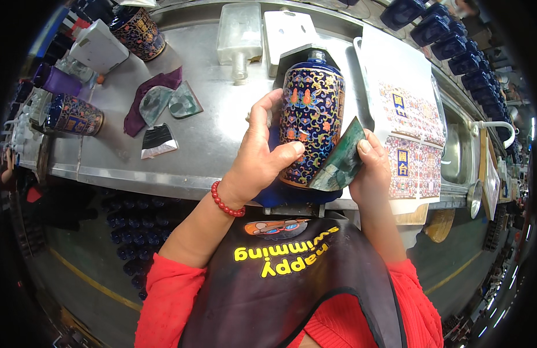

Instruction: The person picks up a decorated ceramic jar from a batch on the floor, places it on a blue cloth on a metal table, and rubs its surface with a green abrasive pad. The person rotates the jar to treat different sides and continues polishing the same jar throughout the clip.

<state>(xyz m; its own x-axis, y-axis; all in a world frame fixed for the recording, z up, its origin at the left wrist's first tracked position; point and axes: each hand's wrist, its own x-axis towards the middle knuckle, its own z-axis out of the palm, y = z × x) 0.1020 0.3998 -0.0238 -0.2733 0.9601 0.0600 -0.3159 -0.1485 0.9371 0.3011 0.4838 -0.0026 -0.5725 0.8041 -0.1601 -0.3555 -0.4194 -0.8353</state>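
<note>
A dark blue glass bottle (312, 110) with a colourful floral pattern lies in front of me, neck pointing away, in a dark angular holder (289, 61). My left hand (265, 142) grips its left side, thumb on the patterned face and fingers along the edge. In my right hand (370, 159) is a flat green marbled scraper (342, 158), pinched between thumb and fingers. The scraper's edge is against or very near the lower right of the bottle; actual contact I cannot tell.
Printed pattern sheets (408, 104) lie to the right, beside a metal sink (456, 145). At left are a purple cloth (138, 107), green scrapers (186, 101), a black-and-white scraper (158, 141) and a patterned bottle (77, 114). A clear bottle (238, 35) lies at the back; blue bottles (448, 43) line the far right.
</note>
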